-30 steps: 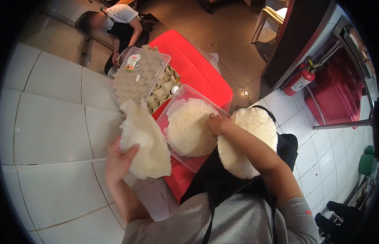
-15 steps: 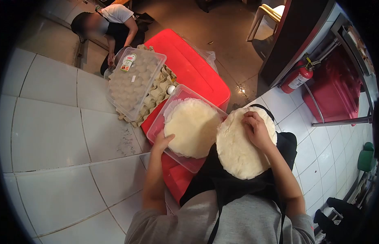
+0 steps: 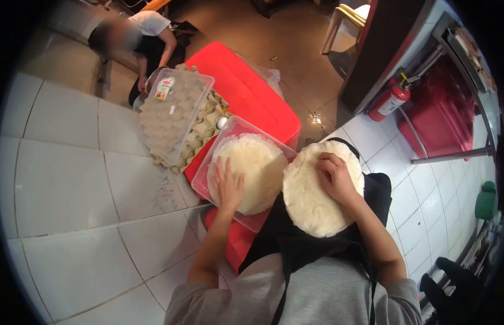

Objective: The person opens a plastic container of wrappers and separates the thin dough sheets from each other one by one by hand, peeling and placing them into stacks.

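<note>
Dough sheets (image 3: 309, 208) on apron (image 3: 268, 246), right of box (image 3: 254, 222); second pile (image 3: 260, 168) inside box. I see left hand (image 3: 227, 190) over box, fingers spread apart; right hand (image 3: 337, 181) curled on sheets, grip I can't tell. Hard pinch could tear edge; lap shifting could slide sheets off.

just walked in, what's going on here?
One person is handling round wrappers. The left hand is spread open over a stack of pale round wrappers in a clear plastic container on a red box. The right hand, fingers bent, is at a second stack; grip unclear.
</note>
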Tool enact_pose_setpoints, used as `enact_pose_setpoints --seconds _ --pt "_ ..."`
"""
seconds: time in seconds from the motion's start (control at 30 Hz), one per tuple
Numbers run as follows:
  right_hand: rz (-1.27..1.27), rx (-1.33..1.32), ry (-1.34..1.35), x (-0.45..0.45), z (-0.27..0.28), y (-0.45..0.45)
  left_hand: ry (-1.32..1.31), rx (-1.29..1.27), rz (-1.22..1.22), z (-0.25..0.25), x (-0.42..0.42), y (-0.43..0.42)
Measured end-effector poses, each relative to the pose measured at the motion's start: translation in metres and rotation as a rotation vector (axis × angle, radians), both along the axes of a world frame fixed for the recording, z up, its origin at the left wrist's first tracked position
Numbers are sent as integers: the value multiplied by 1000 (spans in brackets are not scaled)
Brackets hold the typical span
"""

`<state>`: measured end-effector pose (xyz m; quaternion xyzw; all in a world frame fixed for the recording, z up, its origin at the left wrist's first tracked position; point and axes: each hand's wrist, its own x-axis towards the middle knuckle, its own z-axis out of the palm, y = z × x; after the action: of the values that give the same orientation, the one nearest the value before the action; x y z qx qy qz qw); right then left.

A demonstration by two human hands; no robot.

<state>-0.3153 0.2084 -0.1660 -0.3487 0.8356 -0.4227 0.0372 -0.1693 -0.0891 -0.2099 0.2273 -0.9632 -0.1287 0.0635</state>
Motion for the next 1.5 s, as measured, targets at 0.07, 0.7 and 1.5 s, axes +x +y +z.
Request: enact_pose_setpoints --seconds 0.07,0.7,1.5 --pt "-18 41 21 7 5 14 -63 -20 -29 -46 2 13" --pt "-309 -1043 -1259 38 20 106 19 667 -1115 81 -41 142" --pt "-314 -735 -1145 72 29 82 -304 1354 -550 70 -69 166"
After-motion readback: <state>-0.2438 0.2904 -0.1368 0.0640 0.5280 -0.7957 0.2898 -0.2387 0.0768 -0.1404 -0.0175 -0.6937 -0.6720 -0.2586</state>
